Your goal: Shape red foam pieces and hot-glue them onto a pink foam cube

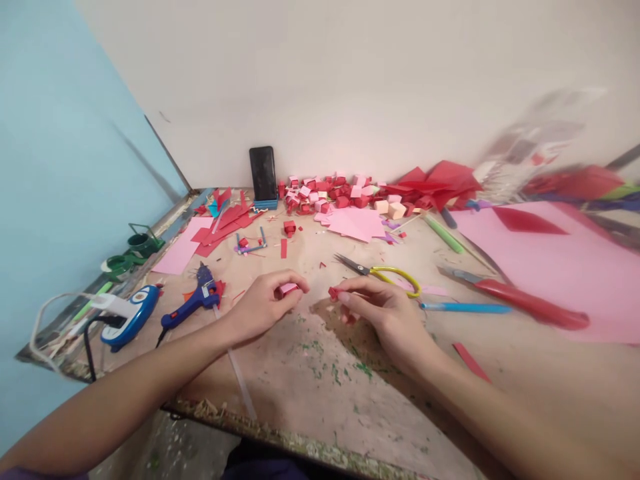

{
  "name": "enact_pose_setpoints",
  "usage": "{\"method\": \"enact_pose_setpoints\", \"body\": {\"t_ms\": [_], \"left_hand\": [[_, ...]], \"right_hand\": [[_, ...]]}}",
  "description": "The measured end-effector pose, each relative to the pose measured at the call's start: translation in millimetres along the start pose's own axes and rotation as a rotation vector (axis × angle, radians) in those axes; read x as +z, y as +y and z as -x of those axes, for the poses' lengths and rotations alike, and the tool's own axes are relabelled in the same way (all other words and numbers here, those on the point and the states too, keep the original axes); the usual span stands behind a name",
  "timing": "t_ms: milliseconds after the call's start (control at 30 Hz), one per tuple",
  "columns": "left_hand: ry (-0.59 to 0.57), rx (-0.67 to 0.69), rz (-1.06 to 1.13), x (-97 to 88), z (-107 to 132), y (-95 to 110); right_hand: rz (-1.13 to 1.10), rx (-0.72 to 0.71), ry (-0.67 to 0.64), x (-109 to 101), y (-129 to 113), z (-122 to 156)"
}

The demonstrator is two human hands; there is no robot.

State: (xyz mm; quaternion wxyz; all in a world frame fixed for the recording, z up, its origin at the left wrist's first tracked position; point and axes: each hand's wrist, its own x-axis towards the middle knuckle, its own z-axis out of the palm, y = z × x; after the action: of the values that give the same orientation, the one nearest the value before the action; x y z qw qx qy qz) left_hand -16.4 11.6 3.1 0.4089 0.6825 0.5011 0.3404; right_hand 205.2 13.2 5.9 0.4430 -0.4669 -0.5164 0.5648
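My left hand [265,305] is curled, with its fingers closed around a small folded pink paper piece [288,289] that is partly hidden. Between the thumb and fingertips of my right hand [377,308] is a small red folded paper piece [333,293]. The hands hover close together over the table, a short gap between them. Just beyond my right hand lie scissors with yellow handles [395,273], their blades pointing to the far left. A blue glue gun [197,299] rests left of my left hand.
Many small red and pink paper cubes [345,193] lie along the wall beside a propped black phone [263,175]. Pink sheets [560,267], a red-handled cutting tool [535,300] and a blue pen [465,308] lie right. A blue-and-white power strip [133,320] is left.
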Motion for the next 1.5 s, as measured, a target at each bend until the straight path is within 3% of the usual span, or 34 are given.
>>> {"method": "enact_pose_setpoints", "body": {"t_ms": [100,267,467,600,767,1067,1500], "left_hand": [[-0.033,-0.012,0.071,0.6,0,0],[-0.043,0.093,0.066,-1.4,1,0],[-0.158,0.093,0.153,-2.1,4,1],[-0.091,0.077,0.17,3.1,3,0],[-0.012,-0.038,0.309,10.5,2,-5],[-0.012,0.054,0.184,12.9,6,-4],[-0.044,0.082,0.174,13.9,9,0]], "right_hand": [[0.006,0.003,-0.01,1,-2,0],[0.009,0.009,-0.015,4,-2,0],[0.005,-0.003,-0.033,4,-1,2],[0.026,-0.007,-0.011,4,-1,3],[0.059,-0.045,0.0,6,-1,4],[0.208,-0.194,0.038,13,11,11],[0.207,-0.239,0.028,18,14,12]]}}
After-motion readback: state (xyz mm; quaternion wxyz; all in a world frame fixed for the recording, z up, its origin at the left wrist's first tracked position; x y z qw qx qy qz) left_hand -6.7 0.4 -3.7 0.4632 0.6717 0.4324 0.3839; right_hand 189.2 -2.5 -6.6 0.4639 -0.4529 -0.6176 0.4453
